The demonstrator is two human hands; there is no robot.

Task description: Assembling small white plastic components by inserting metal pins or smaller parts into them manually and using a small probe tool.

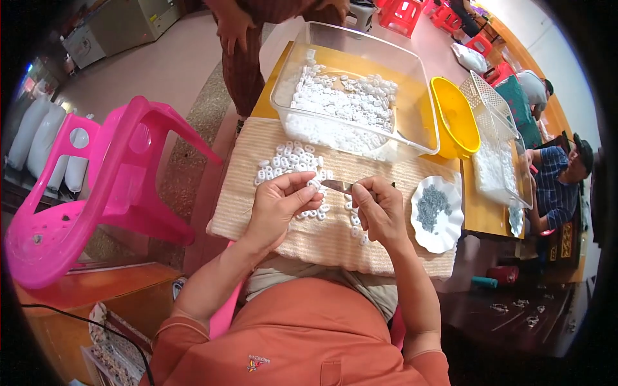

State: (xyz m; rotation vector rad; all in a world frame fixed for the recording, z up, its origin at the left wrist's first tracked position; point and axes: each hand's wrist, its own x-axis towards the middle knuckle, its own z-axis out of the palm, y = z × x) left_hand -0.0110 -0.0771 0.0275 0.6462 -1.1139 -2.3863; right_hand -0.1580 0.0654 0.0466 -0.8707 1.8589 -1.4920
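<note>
White plastic rings (290, 164) scattered over a beige woven cloth (399, 241) at frame centre, more of them piled in a clear plastic tub (421, 96) just above. Left hand (277, 206) curled at centre, thumb and fingertips pinched on one small white ring (313, 184), loose rings lying touching and just beside the knuckles. Right hand (380, 209) just to the right, fingers closed around metal tweezers (338, 186), tips pointing left and meeting the pinched ring. Short trail of rings running down the cloth under the right hand. Right of that hand, a white scalloped plate (450, 235) holding a heap of tiny grey metal parts (431, 206), too small to tell apart. Above the plate, a yellow bowl (454, 119) tipped on its side against the tub, and a white mesh basket (489, 103) leaning over another clear tub of white pieces (496, 167) at the right. Yellow tabletop (483, 212) showing beyond the cloth edge. Pink plastic chair (109, 186) at the left of the frame, overturned on the floor. Orange shirt (302, 341) filling the lower centre. Standing person in striped trousers (241, 64) at the upper centre; seated person in a checked shirt (553, 186) at the far right edge. Red stools (402, 13) along the top.
</note>
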